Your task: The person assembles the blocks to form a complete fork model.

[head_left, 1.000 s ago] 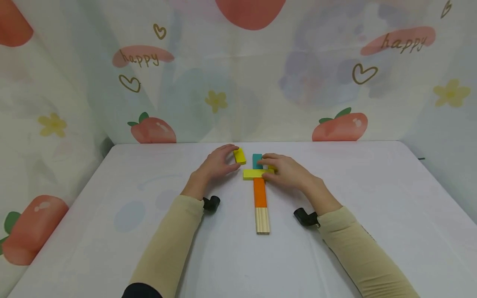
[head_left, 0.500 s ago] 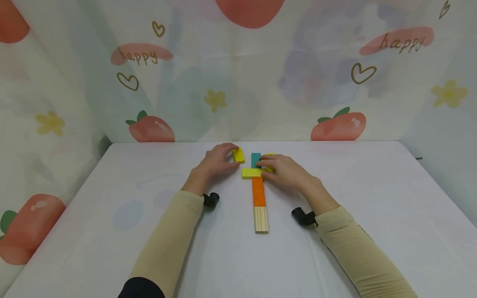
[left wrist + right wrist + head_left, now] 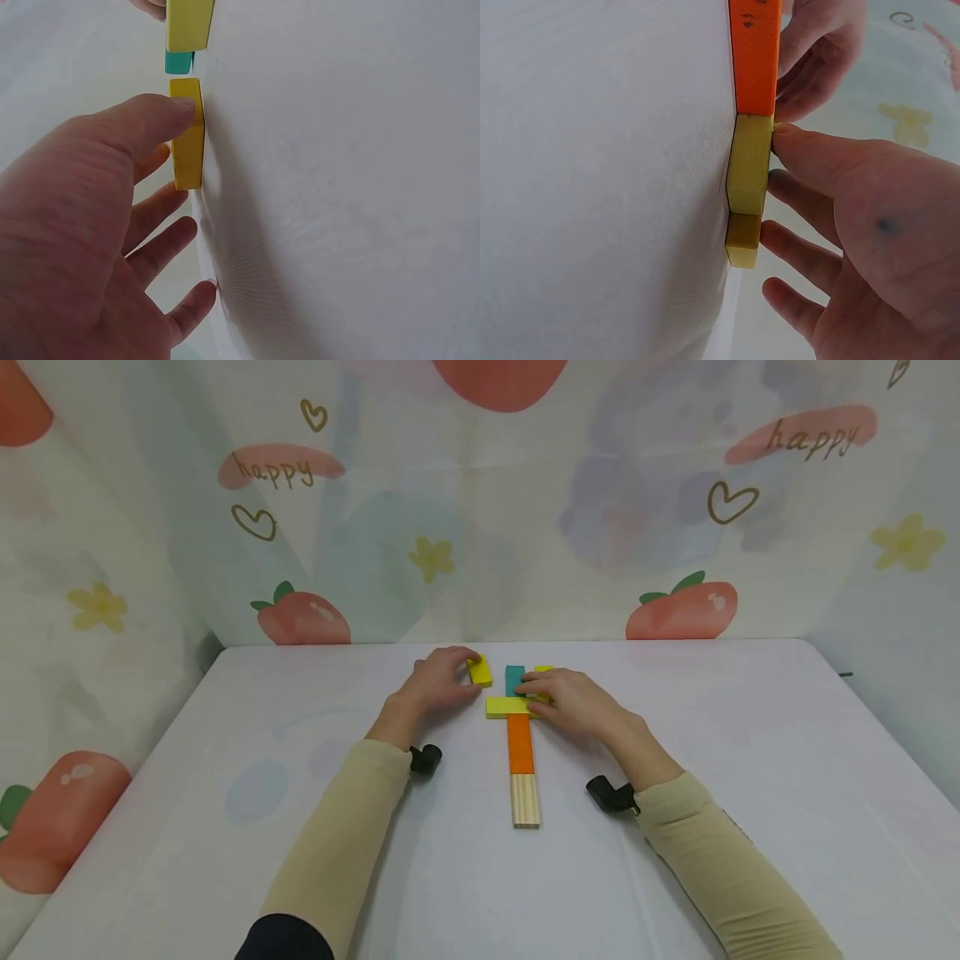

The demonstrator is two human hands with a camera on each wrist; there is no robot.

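My left hand [image 3: 438, 681] pinches a yellow wooden block [image 3: 480, 672] between thumb and fingers, left of a row of blocks. In the left wrist view the thumb presses one side of this yellow block [image 3: 187, 161]. My right hand [image 3: 581, 702] rests over the far part of the row, fingers fairly straight. Its thumb touches a light yellow block [image 3: 501, 707] lying crosswise, and its fingers reach toward a teal block [image 3: 514, 680]. Another yellow block [image 3: 543, 669] is partly hidden behind that hand. Nearer lie an orange block [image 3: 520, 743] and a plain wood block [image 3: 525, 802], end to end.
A white cloth covers the table [image 3: 420, 877], whose far edge meets a printed curtain [image 3: 510, 510]. A second curtain side [image 3: 82, 685] hangs at the left. Black wrist cameras [image 3: 426, 759] sit at both cuffs.
Both hands stay nearly in place, the left still pinching the yellow block. The right hand shifts very slightly, showing more of the yellow block behind it. The head view moves a little.
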